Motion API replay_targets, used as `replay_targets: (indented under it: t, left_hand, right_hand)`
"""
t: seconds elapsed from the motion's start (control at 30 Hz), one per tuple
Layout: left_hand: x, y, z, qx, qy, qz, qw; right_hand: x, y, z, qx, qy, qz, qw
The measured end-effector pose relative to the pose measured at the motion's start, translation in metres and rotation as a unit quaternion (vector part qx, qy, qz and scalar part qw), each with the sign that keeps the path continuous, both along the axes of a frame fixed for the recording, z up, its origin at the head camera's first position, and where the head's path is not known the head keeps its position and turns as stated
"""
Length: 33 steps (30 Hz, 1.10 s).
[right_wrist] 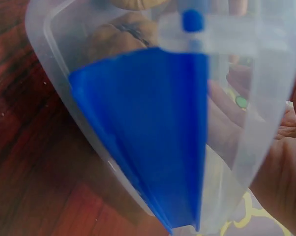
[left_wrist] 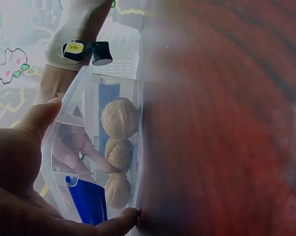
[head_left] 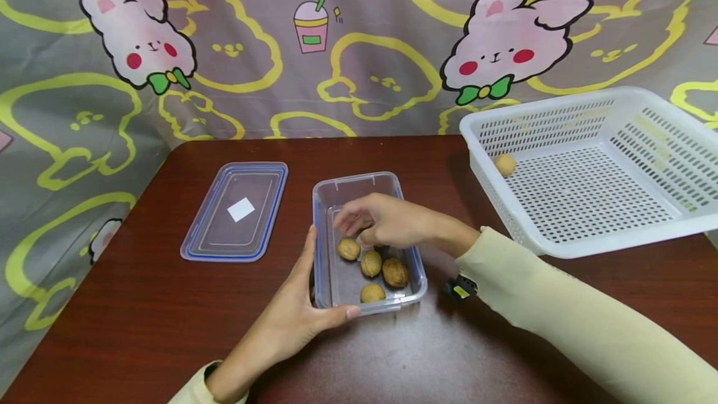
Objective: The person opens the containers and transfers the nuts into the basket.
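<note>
Reaching into a clear box (head_left: 356,188) clasped by the left hand (head_left: 297,304), the right hand (head_left: 380,221) — whether its grip holds anything cannot be told — has walnuts (head_left: 371,264) lying just toward the person.

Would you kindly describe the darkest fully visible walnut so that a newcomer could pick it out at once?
On the brown table, find the clear plastic container that the left hand holds. In the head view, the dark walnut lies inside, toward the near right corner. It is browner and blotchier than the paler walnuts beside it.
</note>
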State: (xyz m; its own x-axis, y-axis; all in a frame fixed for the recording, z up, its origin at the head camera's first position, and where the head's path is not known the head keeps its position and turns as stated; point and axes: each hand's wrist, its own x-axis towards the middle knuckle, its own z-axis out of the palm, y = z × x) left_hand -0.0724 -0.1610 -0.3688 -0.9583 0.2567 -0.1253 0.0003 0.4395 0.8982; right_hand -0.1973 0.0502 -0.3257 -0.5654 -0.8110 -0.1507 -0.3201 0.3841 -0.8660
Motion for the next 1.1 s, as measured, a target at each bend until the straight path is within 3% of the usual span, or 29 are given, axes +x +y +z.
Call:
replay_targets:
  t: [0.23,0.8,1.1]
  left_hand:
    - [0.0,0.0,0.0,-0.003,-0.007,0.004,1.0]
    - [0.0,0.0,0.001,-0.004,-0.014,0.003,0.9999]
    - [0.0,0.0,0.001,-0.008,-0.014,0.001,0.9999]
  right_hand:
    - [0.003,-0.006,-0.006,0.022,0.021,-0.009,0.999]
    - [0.008,-0.02,-0.021,0.015,0.047,-0.009,0.999]
    - [0.009,-0.024,-0.023,0.024,0.02,-0.012,0.999]
